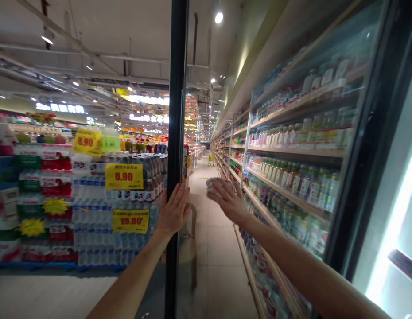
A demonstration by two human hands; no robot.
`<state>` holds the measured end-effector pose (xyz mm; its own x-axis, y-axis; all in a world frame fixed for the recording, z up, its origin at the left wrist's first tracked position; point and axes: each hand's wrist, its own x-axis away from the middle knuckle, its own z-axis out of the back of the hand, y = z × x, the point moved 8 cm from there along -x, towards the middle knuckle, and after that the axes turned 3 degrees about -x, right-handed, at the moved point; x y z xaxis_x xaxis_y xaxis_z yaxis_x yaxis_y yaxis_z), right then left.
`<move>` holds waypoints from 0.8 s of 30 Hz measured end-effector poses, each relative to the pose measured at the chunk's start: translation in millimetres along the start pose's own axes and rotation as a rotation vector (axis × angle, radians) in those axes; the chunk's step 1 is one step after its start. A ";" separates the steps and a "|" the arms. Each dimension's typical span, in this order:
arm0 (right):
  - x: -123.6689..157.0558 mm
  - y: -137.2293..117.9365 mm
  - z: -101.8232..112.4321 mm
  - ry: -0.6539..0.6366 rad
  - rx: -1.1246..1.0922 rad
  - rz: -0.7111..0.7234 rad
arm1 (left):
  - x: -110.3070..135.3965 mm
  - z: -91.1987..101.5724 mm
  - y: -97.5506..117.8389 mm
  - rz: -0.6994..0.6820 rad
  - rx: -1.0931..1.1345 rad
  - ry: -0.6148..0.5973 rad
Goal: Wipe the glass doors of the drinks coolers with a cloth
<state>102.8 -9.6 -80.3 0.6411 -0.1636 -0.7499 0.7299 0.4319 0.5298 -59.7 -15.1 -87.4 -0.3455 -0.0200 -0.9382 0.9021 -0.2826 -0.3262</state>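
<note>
A glass door with a black frame (178, 110) stands upright in front of me. My left hand (174, 210) lies against this frame, its fingers stretched out along the edge and holding nothing. To the right of the frame, my right hand (231, 201) has its fingers over a crumpled pale cloth (214, 185), at the glass. Part of the cloth is hidden under the fingers. Whether the cloth presses on the pane everywhere cannot be made out.
Shelves of bottled drinks (295, 177) run along the right, seen through or mirrored in the glass. Stacked water packs (96, 230) with yellow price signs (124, 176) stand at left. A lit cabinet edge (392, 230) is at far right. A cart (211, 159) shows down the aisle.
</note>
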 end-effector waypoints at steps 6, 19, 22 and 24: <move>59.7 -40.2 -8.0 -0.102 -0.040 0.165 | -3.3 5.7 3.2 -0.018 -0.047 0.033; 59.4 73.7 51.6 0.105 0.221 -0.228 | -3.5 2.5 1.4 -0.014 -0.038 0.081; 98.4 24.3 22.6 -0.013 0.150 -0.022 | -8.2 2.6 12.2 0.037 -0.007 0.083; 117.6 2.1 10.8 -0.070 0.117 0.081 | -10.4 -0.9 26.5 0.038 0.039 0.071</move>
<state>182.2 -37.5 -163.0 0.7109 -0.1956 -0.6755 0.6952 0.3404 0.6331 -32.0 -21.5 -86.4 -0.2908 0.0358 -0.9561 0.9028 -0.3205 -0.2866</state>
